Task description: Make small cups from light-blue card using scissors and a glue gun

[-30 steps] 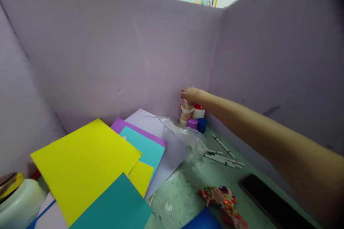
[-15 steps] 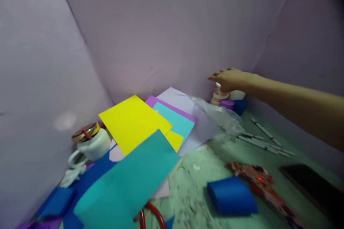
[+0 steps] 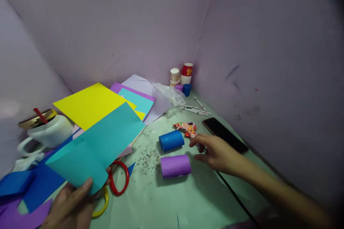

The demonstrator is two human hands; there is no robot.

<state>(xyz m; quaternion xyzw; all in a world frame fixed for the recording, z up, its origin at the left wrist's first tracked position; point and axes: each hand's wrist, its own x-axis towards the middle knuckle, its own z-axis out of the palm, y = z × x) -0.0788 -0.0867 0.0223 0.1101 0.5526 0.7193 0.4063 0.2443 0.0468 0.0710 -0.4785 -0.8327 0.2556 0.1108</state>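
Note:
My left hand [image 3: 72, 204] is closed on a sheet of teal paper [image 3: 99, 143], thumb on top, near its lower edge. The sheet bends at its left end. Beside those fingers are a red handle loop [image 3: 119, 179] and a yellow loop [image 3: 103, 204], which look like scissor handles. Over the table at right is my right hand [image 3: 212, 150], its fingers curved and apart with nothing visible between them. Close to its fingertips are a purple paper roll [image 3: 176, 166], a blue paper roll [image 3: 171, 140] and a colourful patterned piece [image 3: 186, 128].
Yellow paper [image 3: 94, 103] and other coloured sheets lie at the back left. A white mug [image 3: 52, 132] stands by the left wall. Stacked paper cups [image 3: 186, 78] fill the far corner, with markers [image 3: 195, 110] in front. A phone [image 3: 224, 134] and a black cable [image 3: 236, 198] are at right.
My right hand has come back from the cups in the far corner to near the paper rolls. The view has turned right, bringing the purple roll and my left hand into sight.

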